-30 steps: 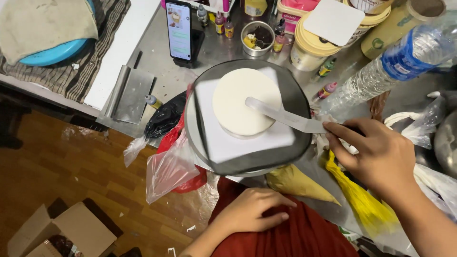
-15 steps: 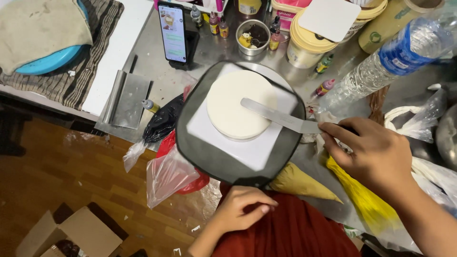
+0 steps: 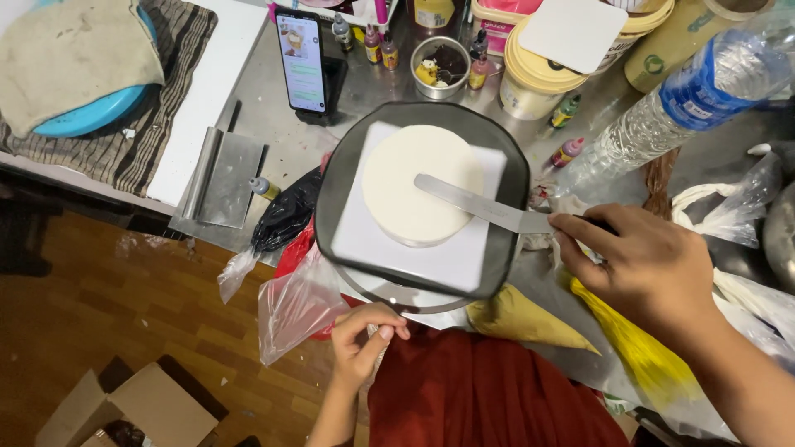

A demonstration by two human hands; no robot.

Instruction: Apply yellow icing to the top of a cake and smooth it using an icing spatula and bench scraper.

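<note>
Turntable (image 3: 335, 203) rotated, left hand (image 3: 364, 339) lower, spatula (image 3: 480, 207) handle hidden in right hand (image 3: 642, 265)

Steel table (image 3: 281, 124): bears a grey turntable (image 3: 339, 178), propped smartphone (image 3: 301, 60), metal bench scraper (image 3: 224, 178), small steel bowl (image 3: 440, 66), food-colour bottles (image 3: 378, 45), cream lidded tubs (image 3: 538, 79), lying water bottle (image 3: 662, 116), yellow piping bags (image 3: 530, 319), loose plastic bags (image 3: 290, 306).
</note>
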